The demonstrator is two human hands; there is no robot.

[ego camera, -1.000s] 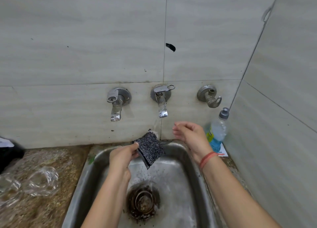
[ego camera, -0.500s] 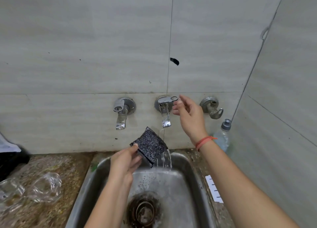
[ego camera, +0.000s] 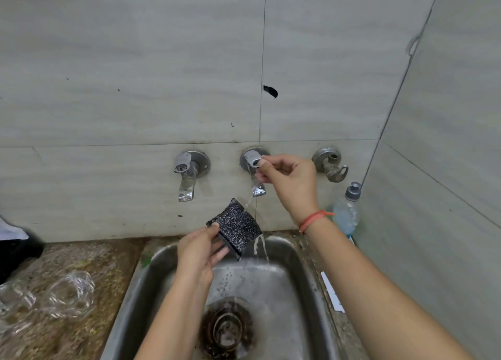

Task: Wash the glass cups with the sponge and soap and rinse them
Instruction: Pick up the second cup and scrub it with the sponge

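Both hands are engaged at the sink (ego camera: 151,278): the sponge (ego camera: 238,229) is pinched by the left hand (ego camera: 200,254) under the stream, the tap lever (ego camera: 253,160) pinched by the right hand (ego camera: 287,180), best turned gently so splashing is limited, with cups (ego camera: 69,294) left on the near-left counter (ego camera: 81,256).

Dim, even light; wide-angle edge distortion.

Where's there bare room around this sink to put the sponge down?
Best free patch: the granite counter between the glass cups and the sink. Inside, the floor right of the drain is bare too, though wet. Crowded: the narrow right ledge, with the plastic bottle and white strip.
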